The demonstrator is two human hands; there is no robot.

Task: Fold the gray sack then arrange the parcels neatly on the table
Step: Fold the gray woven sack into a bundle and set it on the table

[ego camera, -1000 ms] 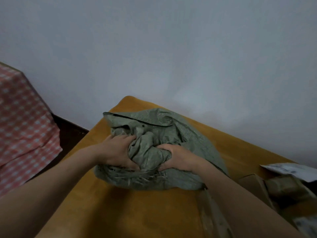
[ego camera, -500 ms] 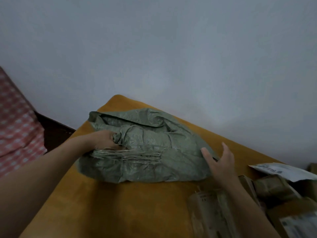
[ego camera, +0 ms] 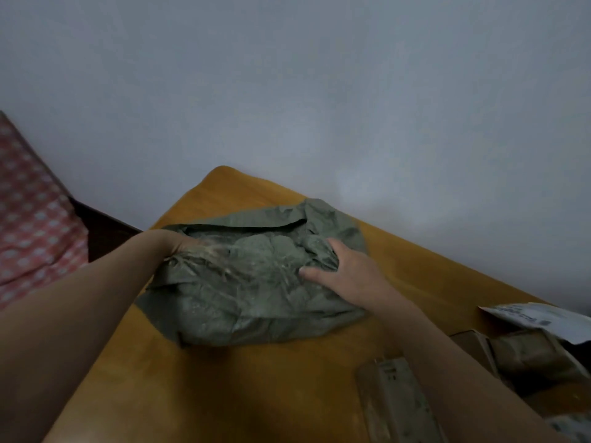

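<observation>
fingers (ego camera: 331,251) of my right hand (ego camera: 353,274) curl into a bunch of cloth at the right end of the gray sack (ego camera: 252,298), with the thumb stretched flat along the fabric. my left hand (ego camera: 180,247) is at the sack's left end, its fingers buried under a frayed, stringy edge, so i cannot tell whether they grip or just press. the sack lies crumpled and roughly doubled over on the orange table (ego camera: 281,388), towards the far corner, close to the wall (ego camera: 319,107). the parcels (ego camera: 527,356) sit bunched at the table's right edge, a white mailer (ego camera: 540,318) lying over them and a flat packet (ego camera: 396,407) nearer me, beside my right forearm. a pink checked cloth (ego camera: 32,238) shows off to the left.
</observation>
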